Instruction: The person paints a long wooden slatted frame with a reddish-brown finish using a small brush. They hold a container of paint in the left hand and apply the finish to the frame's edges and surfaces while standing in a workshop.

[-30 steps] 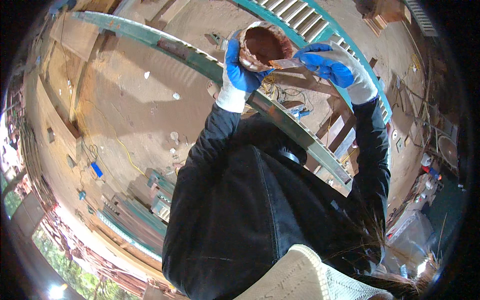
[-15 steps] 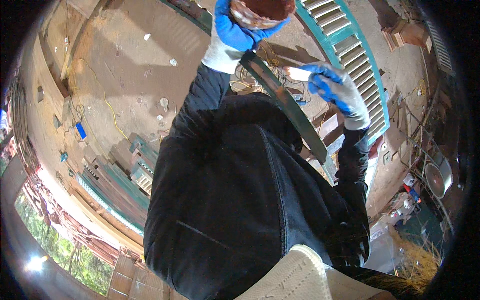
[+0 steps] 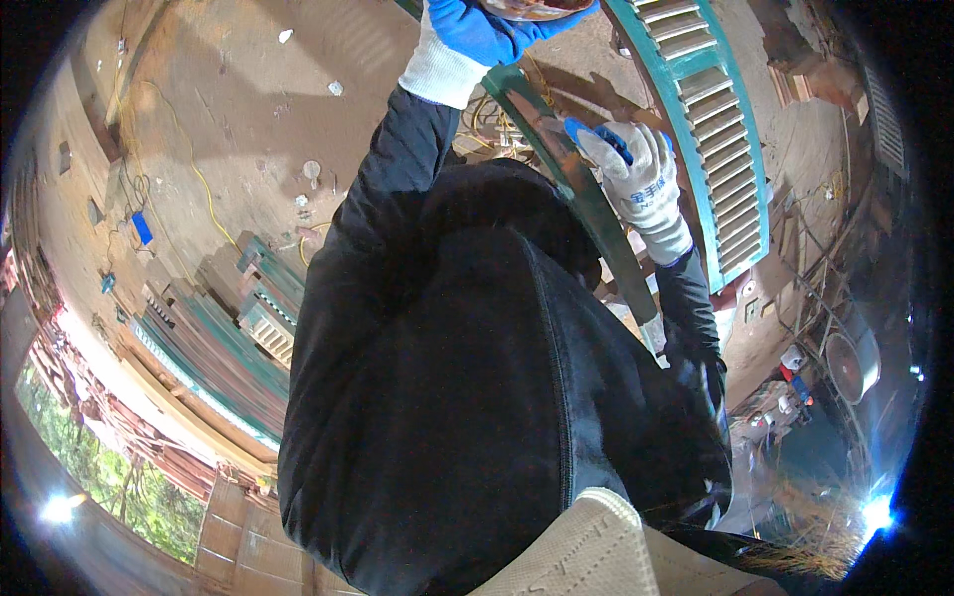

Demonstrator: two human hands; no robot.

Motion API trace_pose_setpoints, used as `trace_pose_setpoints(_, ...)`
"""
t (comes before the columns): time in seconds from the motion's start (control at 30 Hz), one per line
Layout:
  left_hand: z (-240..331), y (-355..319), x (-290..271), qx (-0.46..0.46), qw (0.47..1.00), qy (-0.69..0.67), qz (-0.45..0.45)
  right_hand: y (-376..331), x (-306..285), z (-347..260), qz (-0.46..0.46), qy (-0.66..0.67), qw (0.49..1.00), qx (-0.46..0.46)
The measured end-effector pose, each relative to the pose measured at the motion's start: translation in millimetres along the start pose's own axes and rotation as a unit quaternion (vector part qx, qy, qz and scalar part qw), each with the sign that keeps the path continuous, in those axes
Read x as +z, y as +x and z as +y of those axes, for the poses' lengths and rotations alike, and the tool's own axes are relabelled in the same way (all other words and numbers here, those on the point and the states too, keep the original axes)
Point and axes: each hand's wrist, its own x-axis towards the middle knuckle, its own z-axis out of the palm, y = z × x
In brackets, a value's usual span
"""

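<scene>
My left hand, in a white glove with blue palm, is closed around a bowl with reddish-brown stuff in or on it. The top edge cuts the bowl off. My right hand, gloved alike, is turned back-up with bent fingers beside a long dark green wooden bar. Its fingers are curled round something hidden from view; a white flat tool like a scraper, brown at the tip, showed there a moment earlier. The bar slants below both hands and has brown patches on its face.
A green louvred shutter lies right of my right hand. Stacked green and brown slatted pieces are on the left. A yellow cord runs over the dirt-coloured floor. At the right stands a round metal-rimmed fan-like object.
My right hand has moved left to the bar and turned over, hiding the white tool. My left hand and the bowl have moved up, farther out of view.
</scene>
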Motion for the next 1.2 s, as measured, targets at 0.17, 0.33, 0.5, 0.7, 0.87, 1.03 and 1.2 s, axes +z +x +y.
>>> trace_pose_setpoints(0.17, 4.5, 4.6, -2.0, 0.000, 1.000, 0.002, -0.023, -3.0, 10.4, 7.1, 0.018, -0.077, 0.996, -0.037)
trace_pose_setpoints(0.33, 8.3, 7.3, -12.3, -0.020, 0.998, -0.015, -0.055, -26.0, 15.7, 12.7, -0.023, -0.119, 0.992, -0.042)
trace_pose_setpoints(0.5, 13.9, 5.8, -22.6, -0.021, 0.999, -0.026, -0.038, -14.7, 13.4, 5.0, -0.036, -0.072, 0.997, 0.021)
trace_pose_setpoints(0.7, 10.7, 6.1, -18.1, -0.027, 0.998, -0.041, -0.026, -4.4, 8.8, -0.7, -0.045, -0.111, 0.992, -0.043)
trace_pose_setpoints(0.87, 16.9, 6.7, -24.1, -0.037, 0.997, -0.042, -0.047, 15.6, -3.8, 1.4, -0.074, -0.101, 0.992, -0.020)
trace_pose_setpoints(1.03, 12.3, 12.3, -18.0, -0.024, 0.997, -0.067, -0.030, 12.2, 4.1, 3.2, -0.037, -0.148, 0.984, -0.092)
trace_pose_setpoints(1.2, 7.5, 14.5, -14.2, -0.014, 0.996, -0.049, -0.070, 9.1, -2.8, 11.2, -0.052, -0.138, 0.985, -0.091)
